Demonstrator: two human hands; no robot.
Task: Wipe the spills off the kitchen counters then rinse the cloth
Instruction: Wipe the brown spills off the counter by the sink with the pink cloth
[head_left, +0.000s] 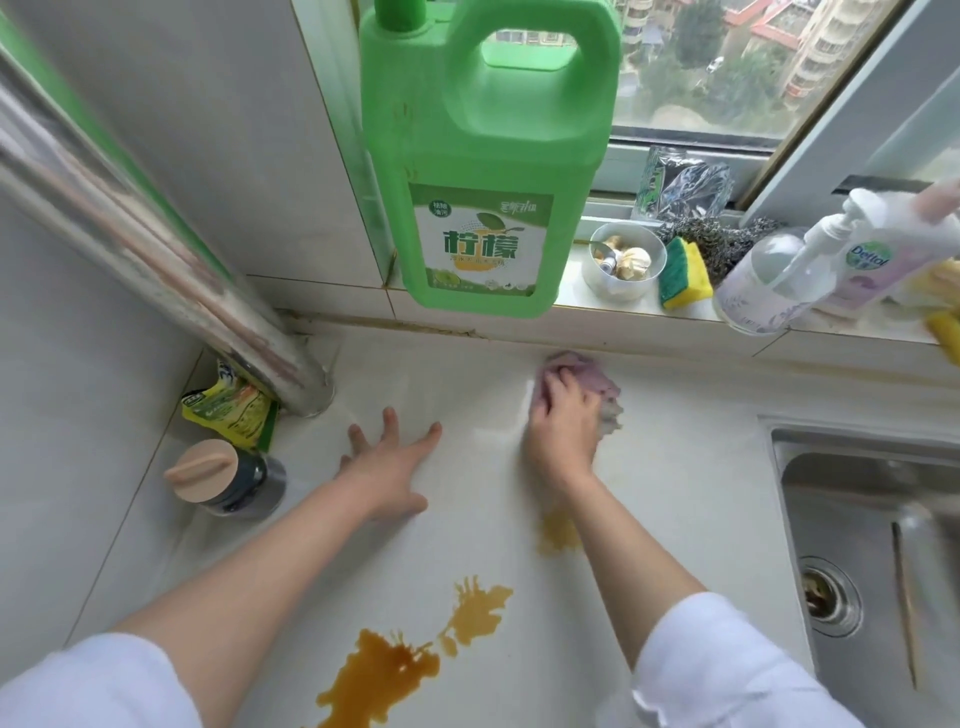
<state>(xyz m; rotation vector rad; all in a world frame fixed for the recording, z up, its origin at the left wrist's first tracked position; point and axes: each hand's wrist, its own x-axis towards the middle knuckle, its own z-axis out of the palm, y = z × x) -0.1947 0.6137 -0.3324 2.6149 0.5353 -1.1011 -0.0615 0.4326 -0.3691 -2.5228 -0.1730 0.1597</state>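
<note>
A pale purple cloth (592, 379) lies bunched on the white counter (691, 467) near the back wall, and my right hand (563, 421) presses down on it with fingers curled over its top. My left hand (387, 465) rests flat on the counter with fingers spread, to the left of the cloth. A large brown-orange spill (384, 670) spreads across the near counter, with a splash (478, 605) beside it and a fainter smear (558, 532) by my right forearm. The steel sink (872, 525) is at the right.
A big green detergent jug (483, 156) stands on the windowsill with a small bowl (623, 260), a yellow-green sponge (683, 270) and a pump bottle (810, 270). A steel pipe (156, 244), a yellow packet (228, 410) and a capped jar (223, 475) crowd the left corner.
</note>
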